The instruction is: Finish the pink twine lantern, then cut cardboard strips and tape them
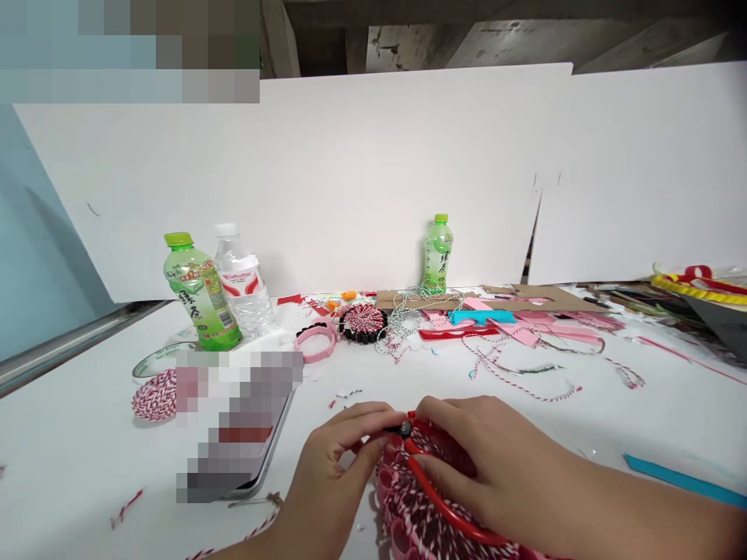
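Observation:
My right hand is closed around a pair of red-handled pliers, with their short dark jaws pointing left. At the jaws, the fingertips of my left hand are pinched together by the rim of a woven piece. What exactly they pinch is hidden. Red-and-white twisted cord fills the woven piece, and pink loops run along its edge. It lies under both hands, partly covered by the right hand and the handles.
A phone lies left of my hands, near a cord coaster, a green tea bottle and a water bottle. Farther back are a pink ring, a round black-edged coaster, tangled cord and another green bottle.

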The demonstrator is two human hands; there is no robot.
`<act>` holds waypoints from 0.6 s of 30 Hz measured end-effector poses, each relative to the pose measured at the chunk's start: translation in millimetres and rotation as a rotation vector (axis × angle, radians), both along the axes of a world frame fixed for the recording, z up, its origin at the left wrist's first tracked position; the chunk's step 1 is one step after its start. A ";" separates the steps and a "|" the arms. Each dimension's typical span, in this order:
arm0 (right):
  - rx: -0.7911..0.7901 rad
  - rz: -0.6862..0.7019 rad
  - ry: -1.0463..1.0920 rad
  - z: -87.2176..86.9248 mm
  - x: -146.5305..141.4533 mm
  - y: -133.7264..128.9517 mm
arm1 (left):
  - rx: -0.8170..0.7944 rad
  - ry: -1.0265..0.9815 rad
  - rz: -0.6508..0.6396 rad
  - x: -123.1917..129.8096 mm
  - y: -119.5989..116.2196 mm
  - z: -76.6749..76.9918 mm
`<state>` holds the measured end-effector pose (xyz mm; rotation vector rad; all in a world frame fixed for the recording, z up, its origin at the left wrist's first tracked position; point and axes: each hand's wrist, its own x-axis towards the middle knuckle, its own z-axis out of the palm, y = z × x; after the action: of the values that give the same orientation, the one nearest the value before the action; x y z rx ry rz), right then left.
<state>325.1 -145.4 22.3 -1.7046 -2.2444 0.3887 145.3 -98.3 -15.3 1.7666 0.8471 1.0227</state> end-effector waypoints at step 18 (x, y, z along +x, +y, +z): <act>0.031 0.036 -0.039 3.7 2.7 0.3 | -0.023 0.032 0.022 -1.7 -1.8 1.8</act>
<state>327.8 -145.0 25.9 -1.6726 -2.2989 0.3296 143.6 -100.1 -13.5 1.7617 0.8968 0.9971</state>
